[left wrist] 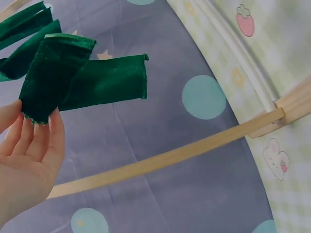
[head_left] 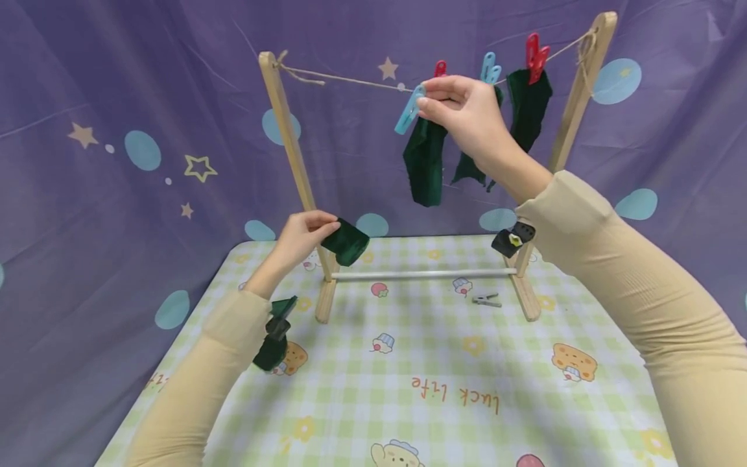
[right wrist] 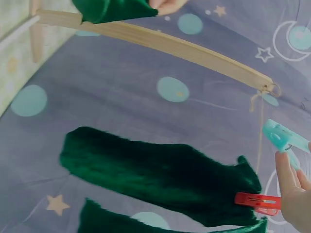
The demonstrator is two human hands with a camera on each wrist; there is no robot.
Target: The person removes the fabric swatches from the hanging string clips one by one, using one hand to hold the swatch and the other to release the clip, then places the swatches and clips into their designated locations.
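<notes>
My left hand (head_left: 303,235) pinches the edge of a small dark green velvety cloth (head_left: 345,242), which sticks out to the right beside the left wooden post. My right hand (head_left: 467,110) is raised at the string (head_left: 356,80) and pinches a light blue clothespin (head_left: 410,110) between thumb and fingers. The clothespin points down to the left and overlaps the string in the head view. Just beneath this hand hangs a longer green cloth (head_left: 425,165), held by a red clothespin (right wrist: 257,200). In the left wrist view, the held cloth (left wrist: 56,73) overlaps a hanging one.
Two more green cloths hang further right, under a blue clothespin (head_left: 490,68) and a red one (head_left: 537,58). The string spans two wooden posts (head_left: 292,139), joined low down by a white rod (head_left: 423,274). A grey clothespin (head_left: 486,300) lies on the checked tablecloth (head_left: 432,363).
</notes>
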